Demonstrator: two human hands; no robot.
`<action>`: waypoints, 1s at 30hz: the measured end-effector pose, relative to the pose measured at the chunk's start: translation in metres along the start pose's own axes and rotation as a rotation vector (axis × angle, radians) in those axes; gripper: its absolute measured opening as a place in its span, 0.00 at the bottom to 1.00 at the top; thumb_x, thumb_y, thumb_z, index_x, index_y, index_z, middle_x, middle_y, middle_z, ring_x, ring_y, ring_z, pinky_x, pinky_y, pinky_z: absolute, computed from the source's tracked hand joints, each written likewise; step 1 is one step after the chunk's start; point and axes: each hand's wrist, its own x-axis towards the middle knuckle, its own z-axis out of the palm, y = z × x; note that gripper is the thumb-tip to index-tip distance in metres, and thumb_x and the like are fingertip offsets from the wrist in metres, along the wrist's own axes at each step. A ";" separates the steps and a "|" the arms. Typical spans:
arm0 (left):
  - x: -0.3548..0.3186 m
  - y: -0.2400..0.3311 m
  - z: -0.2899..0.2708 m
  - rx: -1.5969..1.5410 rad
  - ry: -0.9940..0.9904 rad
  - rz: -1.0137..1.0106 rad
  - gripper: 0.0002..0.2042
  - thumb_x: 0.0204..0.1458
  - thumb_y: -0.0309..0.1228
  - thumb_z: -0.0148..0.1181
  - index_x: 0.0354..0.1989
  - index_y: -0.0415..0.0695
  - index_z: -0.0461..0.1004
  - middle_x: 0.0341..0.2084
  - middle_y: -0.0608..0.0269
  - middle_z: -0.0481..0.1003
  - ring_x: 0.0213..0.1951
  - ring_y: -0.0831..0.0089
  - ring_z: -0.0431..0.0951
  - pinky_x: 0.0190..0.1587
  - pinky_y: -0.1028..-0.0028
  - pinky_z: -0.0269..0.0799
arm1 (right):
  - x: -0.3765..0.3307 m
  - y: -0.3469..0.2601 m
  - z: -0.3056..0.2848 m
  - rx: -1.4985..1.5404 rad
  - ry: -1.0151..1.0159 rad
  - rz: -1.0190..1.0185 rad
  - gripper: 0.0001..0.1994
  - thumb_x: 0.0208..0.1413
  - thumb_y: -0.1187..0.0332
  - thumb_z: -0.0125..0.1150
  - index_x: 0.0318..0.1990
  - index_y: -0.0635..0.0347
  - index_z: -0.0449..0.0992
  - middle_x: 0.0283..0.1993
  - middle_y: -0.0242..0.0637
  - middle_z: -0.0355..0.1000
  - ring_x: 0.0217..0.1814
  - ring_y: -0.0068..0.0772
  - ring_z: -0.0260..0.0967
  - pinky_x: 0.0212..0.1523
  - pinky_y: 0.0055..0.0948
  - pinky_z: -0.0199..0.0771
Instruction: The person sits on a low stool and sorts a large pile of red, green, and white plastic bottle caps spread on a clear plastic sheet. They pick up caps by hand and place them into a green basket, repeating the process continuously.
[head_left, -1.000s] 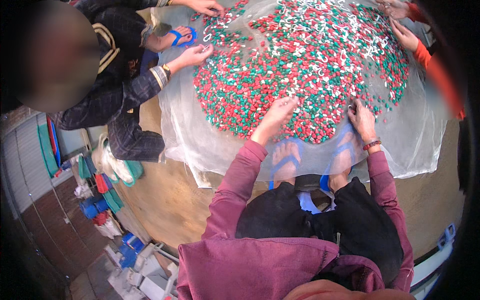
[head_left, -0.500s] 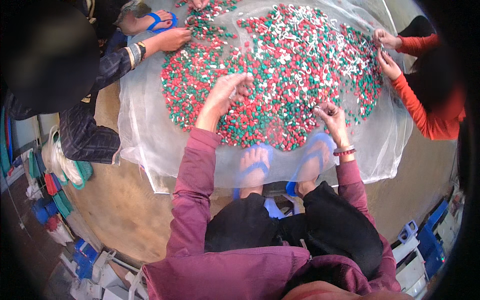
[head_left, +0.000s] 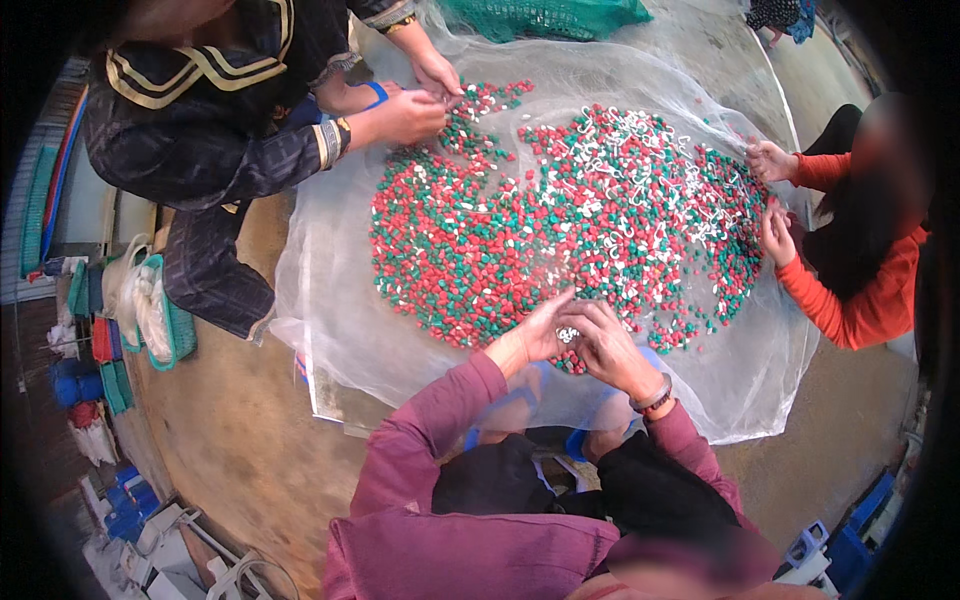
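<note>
Red, green and white small plastic pieces (head_left: 450, 255) lie spread over a sheer white mesh sheet (head_left: 345, 370). At the near edge of the pile, my left hand (head_left: 535, 332) is cupped around small white pieces (head_left: 567, 334). My right hand (head_left: 612, 350) meets it from the right, its fingers bent over the left palm; whether a piece is pinched in them is hidden. White hook-shaped pieces (head_left: 625, 150) lie thickest at the far right of the pile.
At the left, a person in dark patterned sleeves (head_left: 250, 160) works over the pile; at the right, another in orange sleeves (head_left: 845, 310) does too. A green mesh bag (head_left: 540, 15) lies at the far edge. Baskets (head_left: 170, 320) stand on the left floor.
My hands, apart over the pile before, have come together at its near edge. The view has tilted farther out. The left person's two hands now meet at the pile's far left.
</note>
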 end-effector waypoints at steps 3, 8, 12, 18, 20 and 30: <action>-0.003 -0.002 -0.004 -0.119 0.074 -0.003 0.19 0.65 0.45 0.43 0.51 0.43 0.71 0.38 0.62 0.78 0.39 0.68 0.81 0.38 0.68 0.81 | -0.004 -0.002 -0.006 0.080 0.094 0.005 0.16 0.46 0.83 0.57 0.45 0.61 0.75 0.46 0.41 0.71 0.49 0.45 0.69 0.47 0.38 0.71; 0.000 0.000 -0.007 0.033 0.213 -0.019 0.15 0.62 0.41 0.49 0.49 0.44 0.72 0.37 0.62 0.78 0.37 0.70 0.80 0.37 0.71 0.80 | -0.015 0.005 -0.016 0.143 0.143 0.132 0.12 0.50 0.81 0.56 0.44 0.62 0.76 0.45 0.42 0.71 0.47 0.44 0.69 0.47 0.37 0.70; 0.004 0.000 -0.005 0.111 0.167 -0.018 0.11 0.61 0.38 0.52 0.45 0.45 0.73 0.34 0.65 0.77 0.34 0.73 0.79 0.35 0.71 0.79 | -0.022 0.008 -0.013 0.107 0.121 0.173 0.13 0.49 0.83 0.56 0.43 0.61 0.76 0.45 0.42 0.71 0.48 0.45 0.68 0.48 0.38 0.69; 0.004 0.003 -0.005 0.351 0.166 0.010 0.11 0.60 0.39 0.54 0.45 0.47 0.73 0.34 0.72 0.75 0.33 0.81 0.77 0.36 0.74 0.78 | -0.023 0.007 -0.011 0.109 0.101 0.175 0.15 0.48 0.84 0.54 0.43 0.61 0.75 0.44 0.42 0.70 0.49 0.46 0.68 0.49 0.39 0.68; 0.002 0.004 -0.006 0.424 0.195 0.010 0.13 0.60 0.37 0.54 0.49 0.46 0.70 0.37 0.71 0.73 0.36 0.81 0.74 0.39 0.74 0.78 | -0.022 0.006 -0.011 0.104 0.090 0.188 0.15 0.48 0.84 0.53 0.44 0.61 0.75 0.44 0.42 0.70 0.48 0.46 0.67 0.49 0.39 0.68; -0.012 0.002 -0.010 0.549 0.120 -0.026 0.19 0.61 0.34 0.55 0.59 0.44 0.64 0.41 0.66 0.69 0.46 0.76 0.72 0.47 0.71 0.76 | -0.027 0.022 -0.025 -0.008 0.176 0.208 0.12 0.50 0.83 0.54 0.42 0.61 0.76 0.42 0.41 0.71 0.46 0.43 0.69 0.46 0.36 0.69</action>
